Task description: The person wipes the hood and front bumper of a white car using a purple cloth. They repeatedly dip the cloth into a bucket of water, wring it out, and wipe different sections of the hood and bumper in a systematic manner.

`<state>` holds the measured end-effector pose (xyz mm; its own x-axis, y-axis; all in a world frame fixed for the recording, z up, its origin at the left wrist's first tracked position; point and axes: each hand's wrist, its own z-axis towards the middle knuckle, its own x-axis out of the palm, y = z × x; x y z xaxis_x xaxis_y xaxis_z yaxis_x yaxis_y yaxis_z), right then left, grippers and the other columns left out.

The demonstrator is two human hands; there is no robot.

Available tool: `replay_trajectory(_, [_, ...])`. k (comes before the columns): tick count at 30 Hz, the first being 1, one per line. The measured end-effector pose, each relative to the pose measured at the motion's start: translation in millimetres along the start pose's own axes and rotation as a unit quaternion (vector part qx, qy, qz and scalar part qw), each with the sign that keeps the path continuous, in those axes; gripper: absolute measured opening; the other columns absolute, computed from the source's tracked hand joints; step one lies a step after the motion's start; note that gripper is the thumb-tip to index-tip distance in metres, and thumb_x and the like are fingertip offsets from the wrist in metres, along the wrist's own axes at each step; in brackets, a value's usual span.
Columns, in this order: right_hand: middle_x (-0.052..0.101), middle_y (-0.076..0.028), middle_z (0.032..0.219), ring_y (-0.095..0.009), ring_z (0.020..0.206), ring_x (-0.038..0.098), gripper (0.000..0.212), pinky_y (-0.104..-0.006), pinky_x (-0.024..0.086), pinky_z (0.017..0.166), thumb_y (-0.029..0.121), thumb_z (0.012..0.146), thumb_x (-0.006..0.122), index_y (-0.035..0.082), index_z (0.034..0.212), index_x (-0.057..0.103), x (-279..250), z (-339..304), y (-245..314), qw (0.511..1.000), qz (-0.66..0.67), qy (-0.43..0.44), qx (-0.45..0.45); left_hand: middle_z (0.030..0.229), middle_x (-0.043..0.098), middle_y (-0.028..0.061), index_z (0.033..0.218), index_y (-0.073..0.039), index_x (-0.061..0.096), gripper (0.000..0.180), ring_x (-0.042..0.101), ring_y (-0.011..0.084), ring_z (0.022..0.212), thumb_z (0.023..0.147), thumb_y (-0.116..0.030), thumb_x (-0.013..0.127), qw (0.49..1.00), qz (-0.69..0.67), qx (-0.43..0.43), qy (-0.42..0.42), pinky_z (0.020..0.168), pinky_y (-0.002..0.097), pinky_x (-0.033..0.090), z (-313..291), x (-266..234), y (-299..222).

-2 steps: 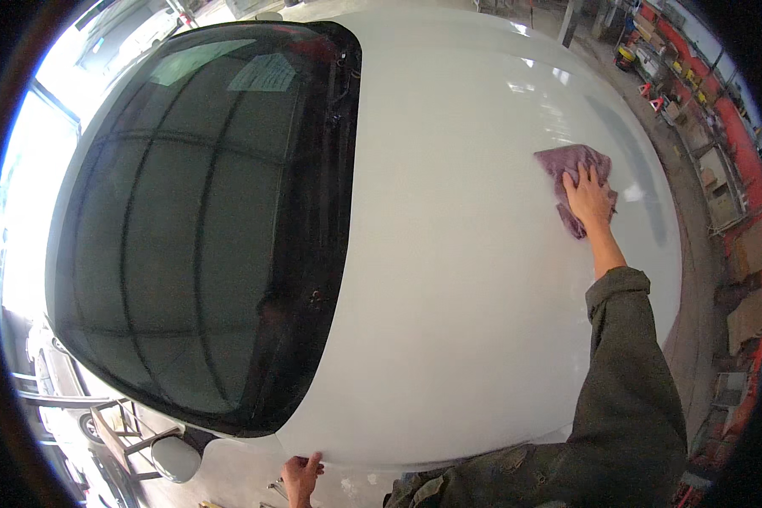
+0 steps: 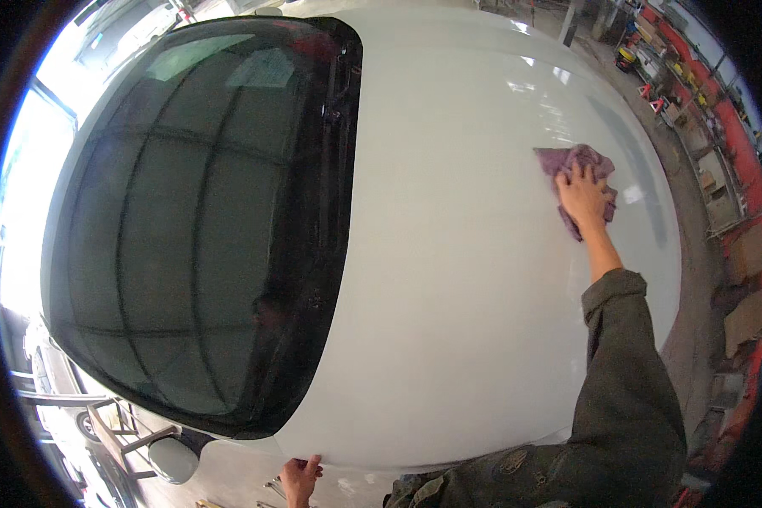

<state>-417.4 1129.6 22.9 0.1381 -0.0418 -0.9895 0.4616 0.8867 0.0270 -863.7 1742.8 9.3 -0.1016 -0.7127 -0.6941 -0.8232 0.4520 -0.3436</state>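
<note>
A bunched purple cloth (image 2: 582, 156) lies against the white car hood (image 2: 457, 254), toward the hood's front end at the right. My right hand (image 2: 582, 201) holds it down from above, its fingers bent a little and parted over the fabric. Some of the cloth is hidden under the palm. At the hood's near side edge, close to the lower corner of the dark windshield (image 2: 195, 237), is my left hand (image 2: 300, 479). Its fingers are curled in with the thumb up, and no object shows in it.
A side mirror (image 2: 174, 459) juts out at the lower left, beside a wooden stand (image 2: 114, 440). Shelving with boxes and tools (image 2: 715, 182) runs along the right. Another car (image 2: 59, 381) is at the far left. Light reflections lie on the hood's far front part.
My right hand has shifted very slightly left on the hood, and the cloth has bunched a little more under it. The left hand stays nearly in place.
</note>
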Motion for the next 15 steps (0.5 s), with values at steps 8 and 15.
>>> replay_trajectory(8, [0.055, -0.007, 0.140, -0.039, 0.131, 0.042, 0.052, -0.0654, 0.034, 0.101, 0.052, 0.079, 0.062, 0.023, 0.122, 0.069, 10.4, -117.3, 232.9, 0.790, 0.189, -0.087, -0.577, 0.067, 0.069, 0.0120, 0.082, 0.003, 0.067, 0.043, 0.065, 0.0194, 0.058, 0.093, -0.039, 0.065, 0.997, -0.008, 0.081, 0.000, 0.054, 0.0314, 0.051, 4.0, 2.1, 9.9])
replay_trajectory(15, [0.065, -0.002, 0.113, -0.028, 0.117, 0.054, 0.035, -0.0564, 0.041, 0.101, 0.042, 0.081, 0.062, 0.018, 0.105, 0.073, 11.6, -18.5, 267.8, 0.815, 0.217, -0.089, -0.529, 0.064, 0.069, 0.0094, 0.073, 0.000, 0.071, 0.040, 0.063, 0.0144, 0.057, 0.088, -0.038, 0.075, 0.997, -0.065, 0.028, -0.003, 0.056, 0.0349, 0.050, -0.1, 0.9, -2.9])
